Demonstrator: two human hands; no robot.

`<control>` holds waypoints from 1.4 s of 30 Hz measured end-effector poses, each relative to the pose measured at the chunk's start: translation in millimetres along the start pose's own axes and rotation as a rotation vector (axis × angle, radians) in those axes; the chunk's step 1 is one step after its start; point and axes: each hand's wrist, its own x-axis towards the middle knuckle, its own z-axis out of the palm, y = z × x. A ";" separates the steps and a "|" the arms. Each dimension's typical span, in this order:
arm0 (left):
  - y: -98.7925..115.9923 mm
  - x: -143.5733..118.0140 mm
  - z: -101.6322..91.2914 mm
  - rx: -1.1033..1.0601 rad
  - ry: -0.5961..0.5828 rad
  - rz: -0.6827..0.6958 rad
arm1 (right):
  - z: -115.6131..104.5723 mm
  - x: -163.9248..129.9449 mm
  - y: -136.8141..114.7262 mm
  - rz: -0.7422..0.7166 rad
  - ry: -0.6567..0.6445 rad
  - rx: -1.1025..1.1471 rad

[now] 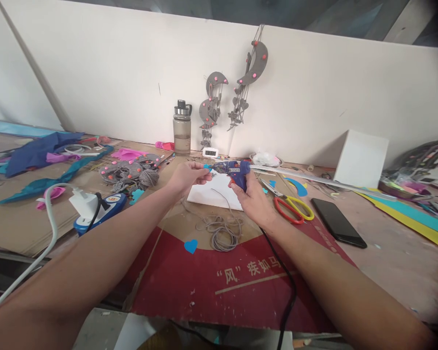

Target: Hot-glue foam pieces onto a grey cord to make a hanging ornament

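Observation:
My right hand (253,199) grips a blue glue gun (235,171) by its handle, nozzle pointing left; its black cord (284,287) trails down toward me. My left hand (188,177) pinches a small blue foam piece (206,166) right at the gun's nozzle. Both hands hover above a white sheet (213,194) and a loose coil of grey cord (221,231) lying on red cardboard (241,282). A blue foam heart (191,246) lies on the cardboard nearer to me.
Red-and-yellow scissors (290,206), a black phone (337,222) and a long ruler (314,179) lie to the right. A power strip with a white plug (95,209) sits left, beside grey yarn pieces (131,172). A water bottle (182,127), hanging grey moon ornaments (233,87) and a white box (361,158) stand by the wall.

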 end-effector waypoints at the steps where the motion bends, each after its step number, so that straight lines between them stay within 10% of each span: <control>1: -0.6 0.4 -0.2 -0.004 -0.001 0.003 | 0.2 0.2 0.4 -0.006 0.002 -0.003; 42: -3.7 4.2 -3.4 0.007 -0.048 0.037 | 1.9 1.0 3.9 -0.028 0.012 0.009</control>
